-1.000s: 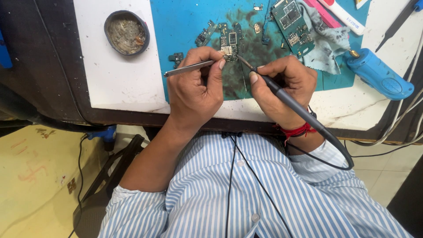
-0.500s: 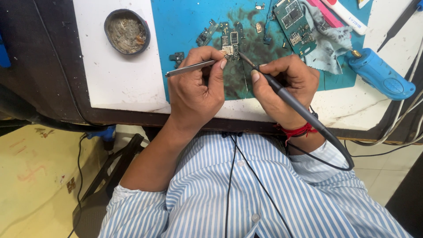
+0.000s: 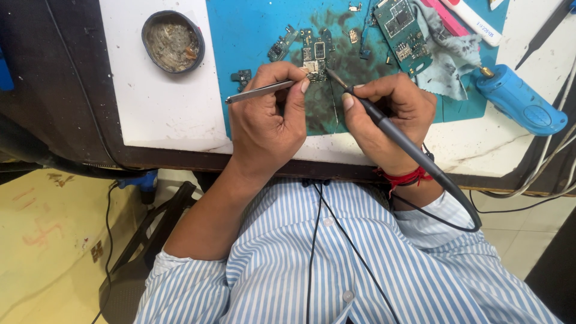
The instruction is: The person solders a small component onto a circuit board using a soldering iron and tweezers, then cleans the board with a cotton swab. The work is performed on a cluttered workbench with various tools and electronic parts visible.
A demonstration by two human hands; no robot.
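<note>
My left hand [image 3: 267, 120] grips thin metal tweezers [image 3: 258, 92], whose tip rests on a small circuit board [image 3: 314, 60]. My right hand [image 3: 387, 117] holds a dark soldering iron [image 3: 393, 135] like a pen; its point touches the same board from the right. The board lies on a blue work mat [image 3: 252, 36] stained dark around it. The iron's black cable loops back past my right wrist, which wears a red thread band.
A round tin of flux residue [image 3: 173, 41] sits on the white tabletop at left. A larger green circuit board [image 3: 403, 27], a grey cloth [image 3: 447, 57] and a blue tool [image 3: 521, 99] lie at right. Small board fragments scatter on the mat.
Both hands stay on the small board; tweezers and iron tip have barely shifted.
</note>
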